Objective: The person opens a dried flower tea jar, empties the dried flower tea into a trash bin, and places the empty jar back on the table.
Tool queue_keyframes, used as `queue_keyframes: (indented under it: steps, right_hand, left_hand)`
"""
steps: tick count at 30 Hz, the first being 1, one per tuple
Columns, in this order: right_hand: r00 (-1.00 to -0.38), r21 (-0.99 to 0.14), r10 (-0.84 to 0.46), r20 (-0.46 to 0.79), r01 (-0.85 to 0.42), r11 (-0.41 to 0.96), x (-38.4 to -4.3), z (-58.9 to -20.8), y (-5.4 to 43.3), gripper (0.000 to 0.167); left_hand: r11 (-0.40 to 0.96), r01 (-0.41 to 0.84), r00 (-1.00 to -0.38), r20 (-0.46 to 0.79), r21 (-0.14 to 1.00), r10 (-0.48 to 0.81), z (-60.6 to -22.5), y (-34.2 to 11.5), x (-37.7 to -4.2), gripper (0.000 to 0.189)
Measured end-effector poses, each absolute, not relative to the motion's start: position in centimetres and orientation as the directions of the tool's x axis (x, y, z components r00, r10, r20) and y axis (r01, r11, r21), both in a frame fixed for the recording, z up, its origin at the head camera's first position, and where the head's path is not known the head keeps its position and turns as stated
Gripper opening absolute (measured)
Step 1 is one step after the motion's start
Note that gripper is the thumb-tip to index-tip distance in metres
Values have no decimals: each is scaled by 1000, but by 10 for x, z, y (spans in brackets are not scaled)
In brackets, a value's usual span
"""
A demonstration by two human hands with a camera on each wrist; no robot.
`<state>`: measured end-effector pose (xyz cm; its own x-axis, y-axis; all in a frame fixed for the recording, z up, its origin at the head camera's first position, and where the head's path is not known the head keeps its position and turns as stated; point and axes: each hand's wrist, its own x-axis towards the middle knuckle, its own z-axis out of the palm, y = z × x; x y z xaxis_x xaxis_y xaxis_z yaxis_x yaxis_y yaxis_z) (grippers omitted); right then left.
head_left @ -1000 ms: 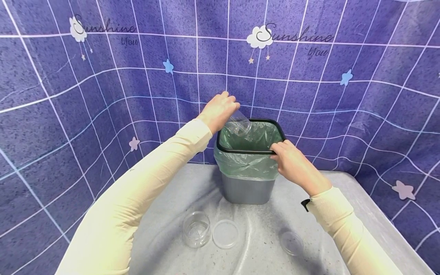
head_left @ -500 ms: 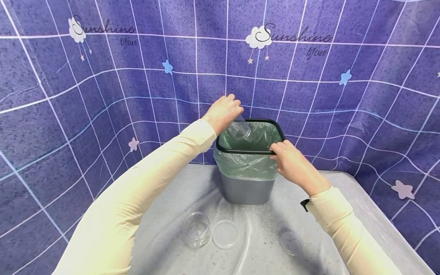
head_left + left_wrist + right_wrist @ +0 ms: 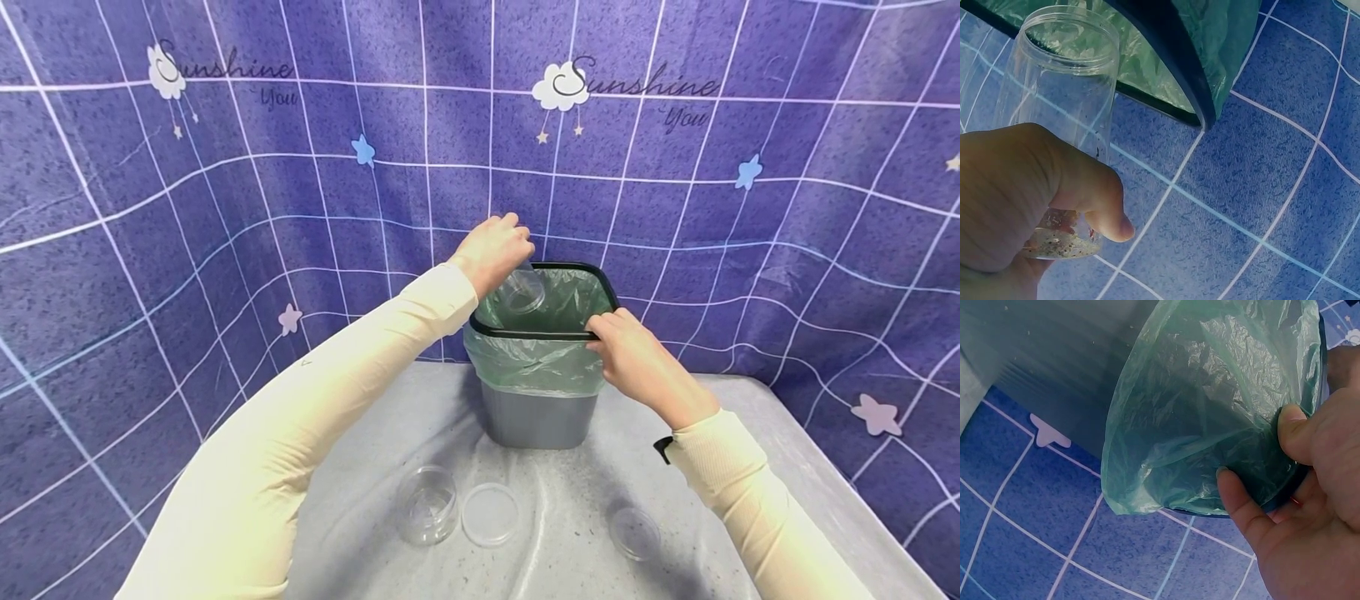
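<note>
My left hand (image 3: pixel 492 254) grips a clear plastic jar (image 3: pixel 525 292) around its lower body. The jar is tipped, its mouth inside the opening of a grey trash bin (image 3: pixel 540 421). In the left wrist view, small dark specks and reddish bits (image 3: pixel 1060 222) cling near the jar's base. A green bag (image 3: pixel 536 367) lines the bin and folds over its black rim (image 3: pixel 547 336). At the bin's near right corner my right hand (image 3: pixel 645 367) holds the rim. In the right wrist view, its thumb and fingers (image 3: pixel 1244 506) pinch rim and bag together.
In front of the bin, a second clear jar (image 3: pixel 429 508) stands on the grey table (image 3: pixel 360 442). A whitish round lid (image 3: pixel 491 515) lies beside it, and a clear round lid (image 3: pixel 634 533) farther right. A purple patterned curtain (image 3: pixel 420 125) hangs right behind the bin.
My left hand has moved a little right and down, and the jar's mouth has gone lower into the bin. The right hand keeps its hold on the rim.
</note>
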<state>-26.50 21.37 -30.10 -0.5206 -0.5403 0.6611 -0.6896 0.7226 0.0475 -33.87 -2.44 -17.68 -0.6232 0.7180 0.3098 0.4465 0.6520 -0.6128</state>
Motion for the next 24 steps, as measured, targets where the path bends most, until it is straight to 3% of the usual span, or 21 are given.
queue_keyframes:
  steps: [24]
  right_hand:
    - [-531, 44, -538, 655, -684, 728, -267, -301, 213, 21]
  left_hand:
    - [750, 504, -670, 354, -429, 652, -184, -32, -334, 26]
